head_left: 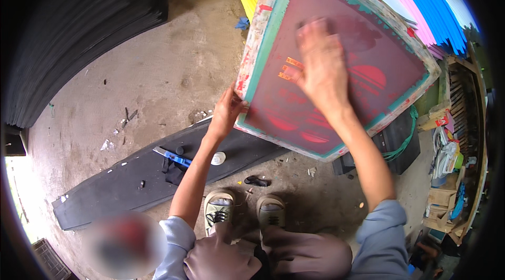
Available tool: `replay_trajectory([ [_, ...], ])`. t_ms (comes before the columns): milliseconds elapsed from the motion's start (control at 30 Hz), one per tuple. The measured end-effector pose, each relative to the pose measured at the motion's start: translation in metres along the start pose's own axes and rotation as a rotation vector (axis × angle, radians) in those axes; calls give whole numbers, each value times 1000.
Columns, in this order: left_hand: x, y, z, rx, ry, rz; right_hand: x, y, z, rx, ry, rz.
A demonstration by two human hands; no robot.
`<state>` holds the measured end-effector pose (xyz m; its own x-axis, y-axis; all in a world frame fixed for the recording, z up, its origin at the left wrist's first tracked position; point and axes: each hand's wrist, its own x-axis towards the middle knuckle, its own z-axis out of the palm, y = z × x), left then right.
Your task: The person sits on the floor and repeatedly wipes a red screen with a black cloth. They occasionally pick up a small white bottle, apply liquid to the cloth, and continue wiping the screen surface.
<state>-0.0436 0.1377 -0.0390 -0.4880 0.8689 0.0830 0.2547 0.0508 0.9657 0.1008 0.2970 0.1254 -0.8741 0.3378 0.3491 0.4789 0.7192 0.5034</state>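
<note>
A screen-printing frame (257,38) with paint-smeared wooden sides stands tilted in front of me, at the upper right. Its mesh (389,51) is dull reddish purple inside a green border, with brighter red shapes and small yellow-orange marks. My left hand (229,109) grips the frame's near left edge, fingers closed around the wood. Across the mesh, my right hand (322,64) lies flat with its fingers stretched out, blurred by motion. A darker, wet-looking patch shows beside its fingers. Whether something thin lies under that palm is hidden.
Beneath my left forearm a black sheet (110,193) lies on the floor, bearing a blue cutter knife (176,158) and a white round lid (218,158). Stacked black sheets (73,43) fill the left; blue sheets (428,9) stand behind the frame. Cluttered shelving (444,196) lines the right.
</note>
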Motion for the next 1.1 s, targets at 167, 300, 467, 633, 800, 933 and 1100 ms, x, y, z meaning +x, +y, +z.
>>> replay_trajectory([
  [167,-1,10,2,33,32,1,5,20,0,-67,138,146],
  [300,0,15,1,29,5,-11,-13,-11,18,470,22,-165],
  [467,-2,20,-3,27,10,2,-10,-1,9,266,198,191],
  [633,-2,17,-5,93,40,12,-6,21,2,-7,163,104],
  [800,1,20,-1,-16,1,-41,-15,0,12,242,160,-3],
  [933,-5,17,-3,34,4,-22,-2,18,2,123,196,123],
  [1100,-3,20,-7,-32,-29,-87,0,5,15,155,168,-19],
])
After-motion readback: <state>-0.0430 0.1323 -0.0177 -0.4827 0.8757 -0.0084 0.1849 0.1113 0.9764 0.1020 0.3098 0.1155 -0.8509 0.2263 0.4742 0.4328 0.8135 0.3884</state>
